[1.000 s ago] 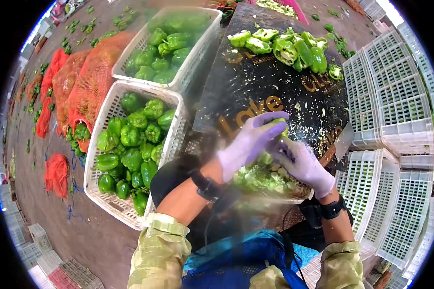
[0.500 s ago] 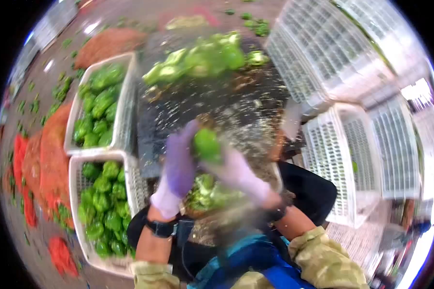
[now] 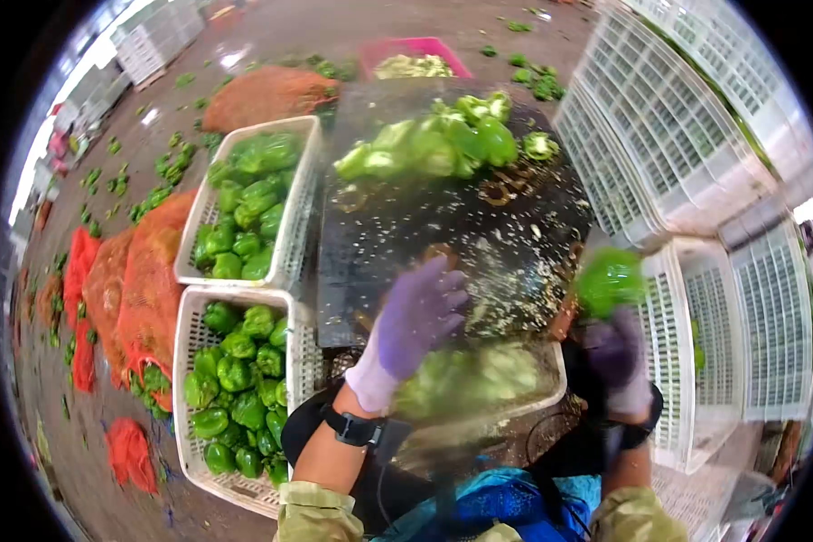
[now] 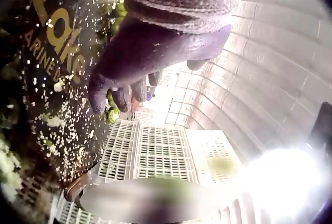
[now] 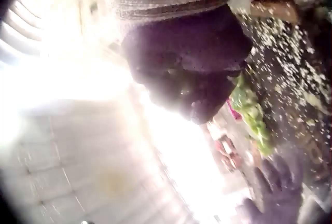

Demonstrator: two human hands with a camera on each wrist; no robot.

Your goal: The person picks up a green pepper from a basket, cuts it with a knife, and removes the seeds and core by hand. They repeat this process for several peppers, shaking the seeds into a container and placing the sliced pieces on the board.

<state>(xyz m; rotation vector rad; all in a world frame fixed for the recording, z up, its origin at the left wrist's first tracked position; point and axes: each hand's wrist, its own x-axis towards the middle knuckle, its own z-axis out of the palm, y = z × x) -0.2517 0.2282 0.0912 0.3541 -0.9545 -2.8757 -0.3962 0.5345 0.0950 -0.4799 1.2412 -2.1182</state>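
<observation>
In the head view, my gloved right hand point(image 3: 616, 357) holds a whole green bell pepper point(image 3: 611, 282) out past the board's right edge, both blurred. In the right wrist view its fingers point(image 5: 199, 112) are curled, and that view is dark there. My gloved left hand point(image 3: 417, 316), its fingers spread and nothing in them, hovers over the near part of a black board point(image 3: 370, 262) strewn with pale seeds. Cut bell peppers point(image 3: 425, 149) lie in a row along the board's far end. Below the left hand sits a white bin point(image 3: 560, 375) with pale green pieces.
Two white crates of whole bell peppers stand at the left, a far one point(image 3: 313, 172) and a near one point(image 3: 186, 361). Stacked white crates point(image 3: 668, 135) rise at the right. Beside the board's near right corner is a brown handle point(image 3: 563, 321). Behind stands a pink basket point(image 3: 443, 54).
Both hands were together at the bell pepper. They have since parted: the right has swung right with the pepper, and the left has let go. The head view has also turned.
</observation>
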